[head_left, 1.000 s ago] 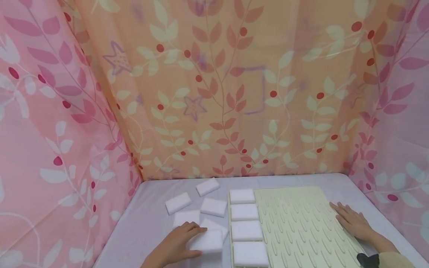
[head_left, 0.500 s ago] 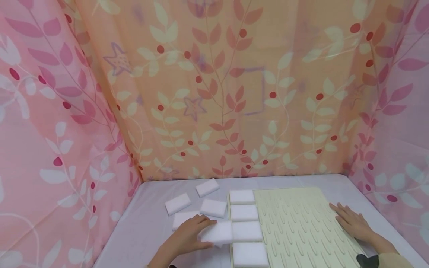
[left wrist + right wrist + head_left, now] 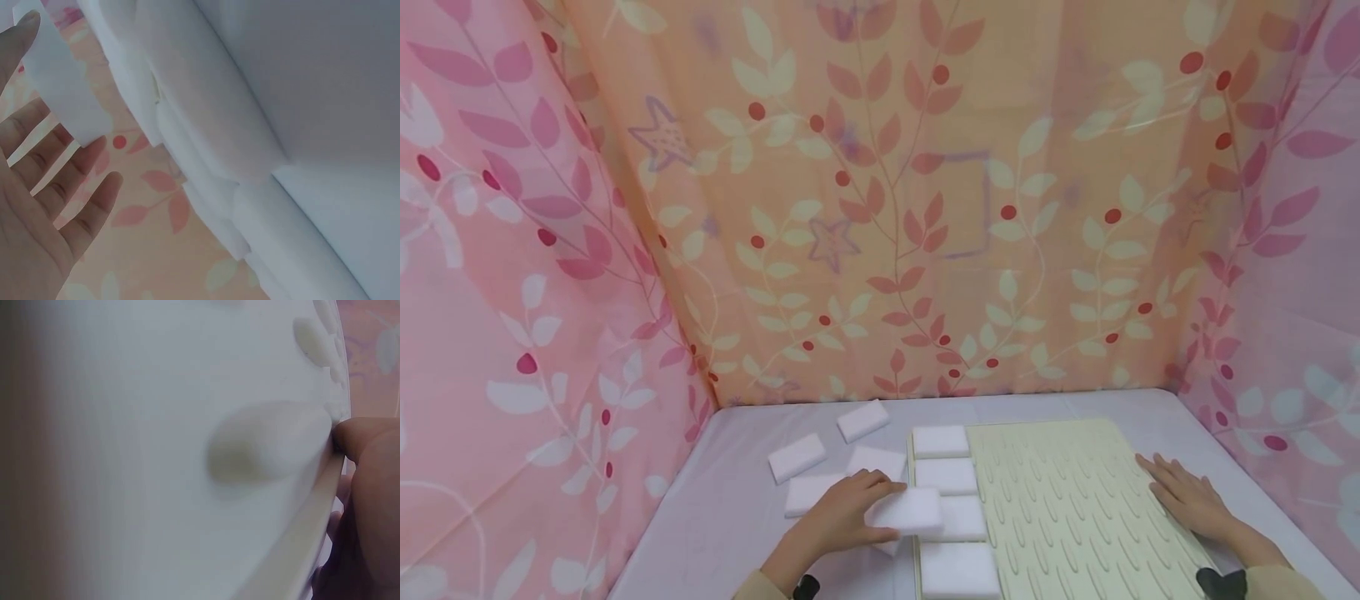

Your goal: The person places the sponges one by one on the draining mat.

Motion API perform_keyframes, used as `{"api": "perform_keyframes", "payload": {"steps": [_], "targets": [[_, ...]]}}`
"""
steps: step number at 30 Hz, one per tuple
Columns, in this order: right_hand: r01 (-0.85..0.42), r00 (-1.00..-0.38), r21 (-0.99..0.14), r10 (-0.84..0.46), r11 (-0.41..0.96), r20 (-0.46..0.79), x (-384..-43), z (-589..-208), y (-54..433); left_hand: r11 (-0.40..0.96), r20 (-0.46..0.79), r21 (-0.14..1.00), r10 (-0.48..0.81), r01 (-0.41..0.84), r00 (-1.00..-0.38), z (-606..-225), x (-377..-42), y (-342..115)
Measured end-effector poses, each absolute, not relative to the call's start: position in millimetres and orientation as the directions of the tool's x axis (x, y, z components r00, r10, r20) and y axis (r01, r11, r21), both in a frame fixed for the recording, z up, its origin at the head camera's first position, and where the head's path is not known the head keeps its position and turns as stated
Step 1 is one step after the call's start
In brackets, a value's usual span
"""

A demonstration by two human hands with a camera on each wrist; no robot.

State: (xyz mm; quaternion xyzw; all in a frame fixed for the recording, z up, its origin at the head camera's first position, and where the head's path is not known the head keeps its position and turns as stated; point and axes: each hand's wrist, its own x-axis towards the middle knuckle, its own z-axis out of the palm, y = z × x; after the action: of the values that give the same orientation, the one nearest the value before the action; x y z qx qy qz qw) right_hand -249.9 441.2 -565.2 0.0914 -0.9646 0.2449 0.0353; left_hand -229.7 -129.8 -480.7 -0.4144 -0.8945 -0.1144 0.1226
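In the head view my left hand (image 3: 842, 517) pinches a white sponge block (image 3: 910, 510) between thumb and fingers. The block overlaps the left edge of a column of white sponges (image 3: 960, 571) laid along the left side of a pale yellow-green ridged mat (image 3: 1067, 500). The left wrist view has the held sponge (image 3: 62, 81) between the thumb and fingertips, the little finger off it. My right hand (image 3: 1191, 500) rests with fingers extended at the mat's right edge. In the right wrist view, that hand (image 3: 375, 481) lies along the mat's rim (image 3: 294, 556), beside its raised bumps.
Several loose white sponges (image 3: 796, 458) lie on the white-covered table (image 3: 700, 517) left of the mat. One sits partly hidden beneath the left hand. A floral curtain (image 3: 880, 250) closes off the back, with pink floral curtains (image 3: 535, 333) at both sides.
The left hand has carried its sponge rightward and slightly farther back, from over the loose sponges to the mat's column. The right hand has stayed in place.
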Motion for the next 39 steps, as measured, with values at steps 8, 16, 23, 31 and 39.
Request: {"api": "perform_keyframes", "payload": {"steps": [8, 16, 23, 31, 39], "targets": [[-0.212, -0.976, -0.458, -0.163, 0.863, 0.144, -248, -566, 440, 0.624, 0.319, 0.105, 0.716, 0.774, -0.621, -478, -241, -106], [-0.201, -0.979, -0.459, -0.157, 0.865, 0.132, -247, -564, 439, 0.631, 0.336, 0.032, 0.724, 0.775, -0.603, -481, -257, -84], [-0.192, -0.981, -0.483, -0.154, 0.854, 0.119, -246, -565, 438, 0.609, 0.39, 0.048, 0.718, 0.792, -0.576, -480, -263, -66], [-0.194, -0.98, -0.469, -0.151, 0.862, 0.127, -246, -565, 439, 0.634, 0.382, 0.113, 0.683, 0.765, -0.622, -479, -270, -49], [-0.189, -0.981, -0.477, -0.146, 0.858, 0.126, -247, -561, 437, 0.651, 0.392, 0.142, 0.654, 0.745, -0.646, -482, -281, -33]]}}
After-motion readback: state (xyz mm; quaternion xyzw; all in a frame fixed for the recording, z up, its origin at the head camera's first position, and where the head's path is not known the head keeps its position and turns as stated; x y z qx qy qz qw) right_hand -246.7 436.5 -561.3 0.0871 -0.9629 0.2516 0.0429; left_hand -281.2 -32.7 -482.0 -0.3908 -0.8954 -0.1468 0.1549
